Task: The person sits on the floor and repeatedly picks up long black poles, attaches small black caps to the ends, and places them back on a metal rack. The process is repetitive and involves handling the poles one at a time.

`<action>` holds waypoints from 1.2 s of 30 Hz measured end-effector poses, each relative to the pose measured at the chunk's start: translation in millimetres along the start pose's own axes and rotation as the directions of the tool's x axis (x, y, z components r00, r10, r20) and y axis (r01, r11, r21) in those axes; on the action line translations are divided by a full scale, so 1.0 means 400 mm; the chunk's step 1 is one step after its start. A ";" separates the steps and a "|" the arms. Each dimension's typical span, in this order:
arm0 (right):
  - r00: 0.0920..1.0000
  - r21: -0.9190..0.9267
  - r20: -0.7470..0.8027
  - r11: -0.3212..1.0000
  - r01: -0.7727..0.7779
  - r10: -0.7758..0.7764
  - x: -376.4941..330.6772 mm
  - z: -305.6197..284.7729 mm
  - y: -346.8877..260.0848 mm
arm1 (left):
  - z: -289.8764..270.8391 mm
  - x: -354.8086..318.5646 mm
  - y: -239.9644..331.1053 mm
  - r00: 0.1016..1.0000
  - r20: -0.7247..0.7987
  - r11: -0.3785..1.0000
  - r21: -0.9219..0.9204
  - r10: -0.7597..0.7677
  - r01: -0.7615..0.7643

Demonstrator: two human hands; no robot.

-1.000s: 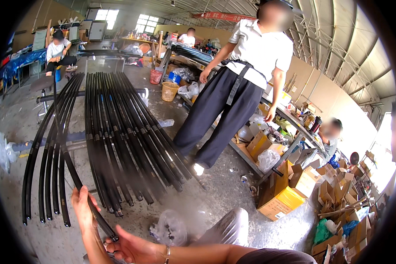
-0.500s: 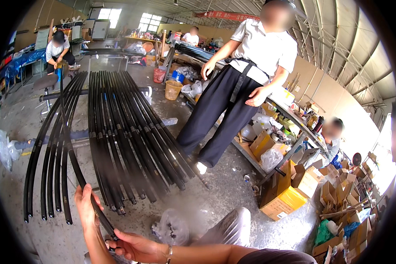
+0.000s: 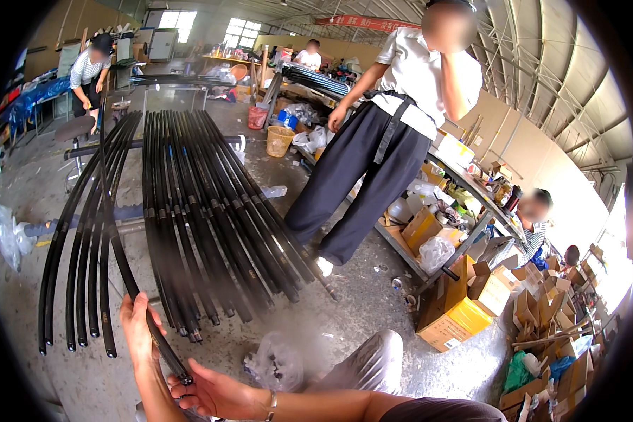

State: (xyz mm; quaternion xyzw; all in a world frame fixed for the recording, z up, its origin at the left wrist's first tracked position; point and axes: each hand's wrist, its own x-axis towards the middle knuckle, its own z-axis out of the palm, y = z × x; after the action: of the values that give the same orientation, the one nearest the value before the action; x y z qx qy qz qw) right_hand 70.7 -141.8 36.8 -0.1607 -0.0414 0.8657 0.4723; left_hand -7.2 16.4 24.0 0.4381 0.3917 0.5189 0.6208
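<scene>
A long, thin black pole [image 3: 125,271], like a fishing rod, slants from the far left down toward me. My left hand [image 3: 139,329] is closed around it near its thick end. Just below that end is my right hand [image 3: 214,391], its thumb raised and its fingers curled. A small dark thing shows between those fingers, too small to make out. Many similar black poles [image 3: 190,232] lie side by side on a rack, with several more poles [image 3: 84,281] grouped at the left.
A person in a white shirt [image 3: 408,105] stands right of the poles. Beyond are a cluttered bench [image 3: 464,179], cardboard boxes [image 3: 451,320] and a tan bucket [image 3: 279,142]. A clear plastic bag [image 3: 278,362] lies near my knee [image 3: 366,366]. Another person [image 3: 90,77] bends at the far left.
My right hand has come slightly off the pole's end, leaving that end uncovered. My left hand keeps its hold. The standing person has raised a hand to the head; the far-left person has risen somewhat.
</scene>
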 end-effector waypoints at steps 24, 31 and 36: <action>0.997 -0.040 0.062 0.998 0.040 -0.038 0.041 -0.124 0.030 | -0.011 0.004 -0.002 1.000 0.008 0.995 0.096 0.006 -0.007; 0.998 0.096 -0.059 0.995 0.029 -0.023 0.033 -0.150 0.026 | 0.019 -0.008 -0.014 0.994 0.009 0.963 0.249 0.105 -0.104; 0.998 0.105 -0.055 0.994 0.014 -0.008 0.037 -0.131 0.024 | 0.000 0.000 -0.018 0.959 0.009 0.922 0.272 0.284 -0.276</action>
State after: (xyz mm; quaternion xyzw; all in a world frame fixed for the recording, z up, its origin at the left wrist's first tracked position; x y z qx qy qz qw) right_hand 72.0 -138.9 -18.7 -0.1588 0.0161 0.8594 0.4857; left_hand -5.0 15.9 17.1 0.5621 0.4016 0.5507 0.4685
